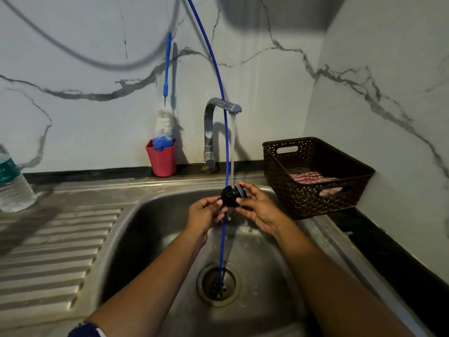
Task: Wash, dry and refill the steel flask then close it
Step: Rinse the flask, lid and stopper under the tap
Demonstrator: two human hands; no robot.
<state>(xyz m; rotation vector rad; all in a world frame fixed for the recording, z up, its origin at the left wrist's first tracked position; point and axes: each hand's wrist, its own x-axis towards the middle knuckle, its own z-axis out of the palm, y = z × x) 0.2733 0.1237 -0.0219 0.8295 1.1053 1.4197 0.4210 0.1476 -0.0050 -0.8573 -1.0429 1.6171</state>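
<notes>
Left hand (205,213): fingers pinch the black flask lid (230,196) from the left.
Right hand (258,207): fingers curl round the lid's right side.
Lid: held over the sink (150,229), under the running water (232,147).
Tap (211,132): on.
Basket (315,176): right of sink, holding a checked cloth (307,177).

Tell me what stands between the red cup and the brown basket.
In the head view, the steel tap, its water running, and a thin blue hose stand between the red cup and the basket.
</notes>
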